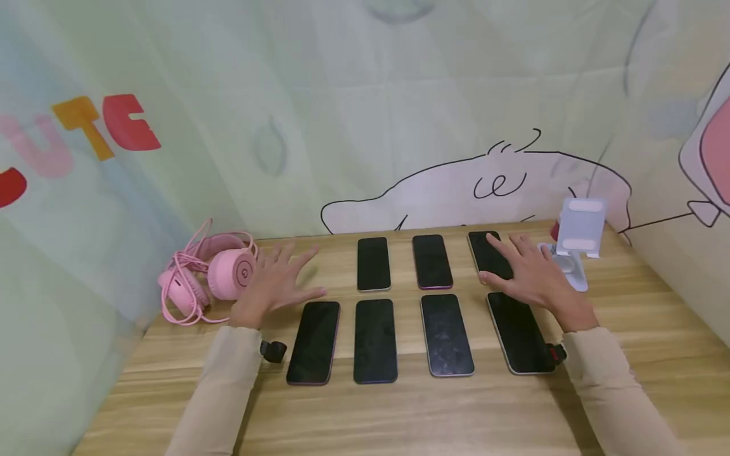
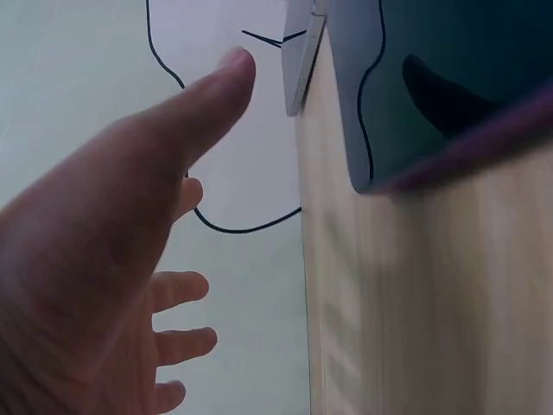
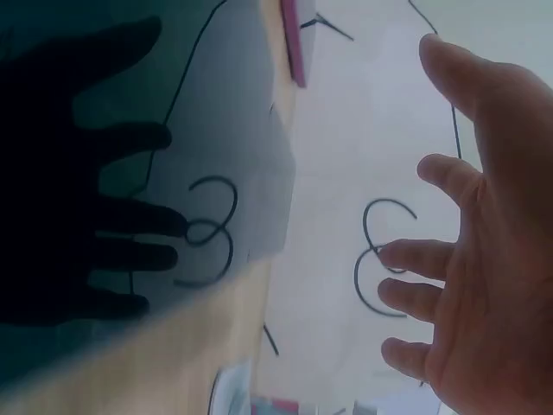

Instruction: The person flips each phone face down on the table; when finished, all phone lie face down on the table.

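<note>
Several dark-screened smartphones lie face up in two rows on the wooden table. My left hand (image 1: 274, 285) is spread, fingers extended, above the left side, its thumb near the top of the front-left phone (image 1: 313, 342). That phone's edge (image 2: 458, 160) shows beside the thumb in the left wrist view. On the right, my right hand (image 1: 533, 275) hovers with spread fingers, overlapping the back-right phone (image 1: 483, 247) and the top of the front-right phone (image 1: 519, 335). The right wrist view shows the hand's dark reflection on a phone screen (image 3: 207, 104). Both hands hold nothing.
Pink headphones (image 1: 228, 275) with a coiled cable sit at the table's left end. A pale blue phone stand (image 1: 582, 228) stands at the back right, beside my right hand. Behind the table (image 1: 410, 418) hangs a printed cloth (image 1: 239, 126).
</note>
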